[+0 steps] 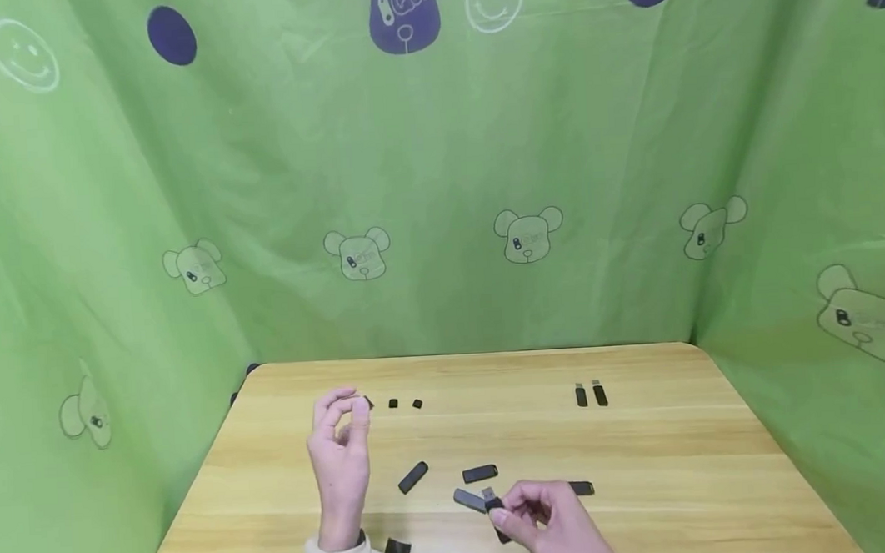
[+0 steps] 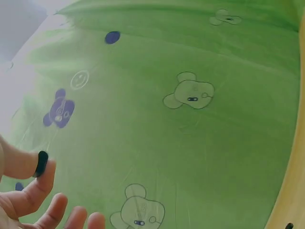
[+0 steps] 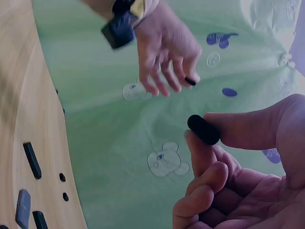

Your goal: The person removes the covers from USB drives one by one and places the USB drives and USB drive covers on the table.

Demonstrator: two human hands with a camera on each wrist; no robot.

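Observation:
My left hand [image 1: 339, 461] is raised over the left side of the table. Between thumb and index finger it pinches a small black cap [image 2: 42, 163], and its other fingers are loosely bent. My right hand [image 1: 561, 525] hovers at the front of the table. Its thumb and index finger pinch a black USB flash drive [image 3: 204, 130], whose metal plug [image 1: 488, 494] is bare and points away from me. The hands are apart. Beneath the held drive lies a grey flash drive [image 1: 469, 500], partly hidden by it in the head view.
Two small black caps [image 1: 393, 403] sit at the back left. Two uncapped drives [image 1: 601, 395] lie side by side at the back right. Other dark drives lie mid-table: one slanted [image 1: 413, 477], one level [image 1: 479, 473], one partly behind my right hand [image 1: 583, 488]. Green curtains [image 1: 444, 310] enclose the table.

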